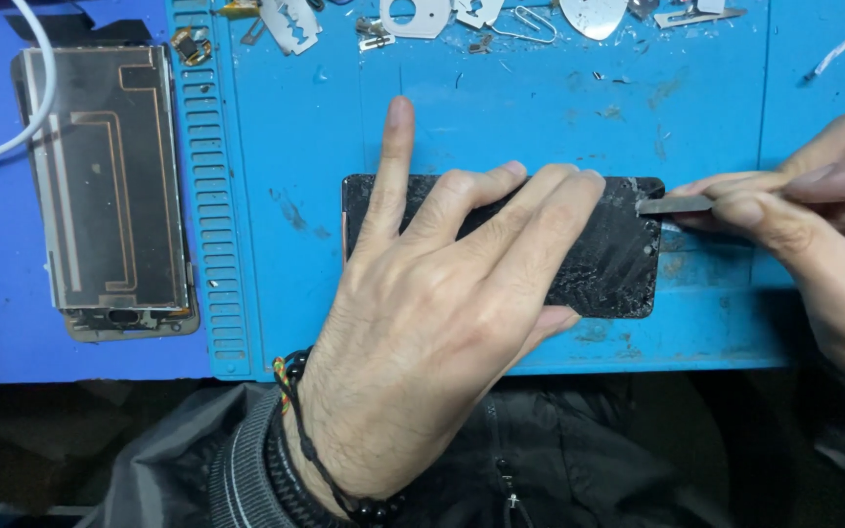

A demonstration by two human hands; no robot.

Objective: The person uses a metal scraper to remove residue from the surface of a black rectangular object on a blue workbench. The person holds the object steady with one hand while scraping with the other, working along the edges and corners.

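Black cracked phone panel [618,259], pinned flat mid-mat near the front edge.
My left hand [442,323] presses it, fingers spread; my right hand [814,230] pinches a thin metal blade [675,204] at its right end. Blue mat [501,127] underneath, a stripped phone frame [110,186] far left, metal scraps [413,18] along the back edge.

The left hand [422,323] covers most of the cracked phone [618,259]; the right hand [814,225] runs off the right edge; metal parts [501,15] at the surface's far edge are cropped.
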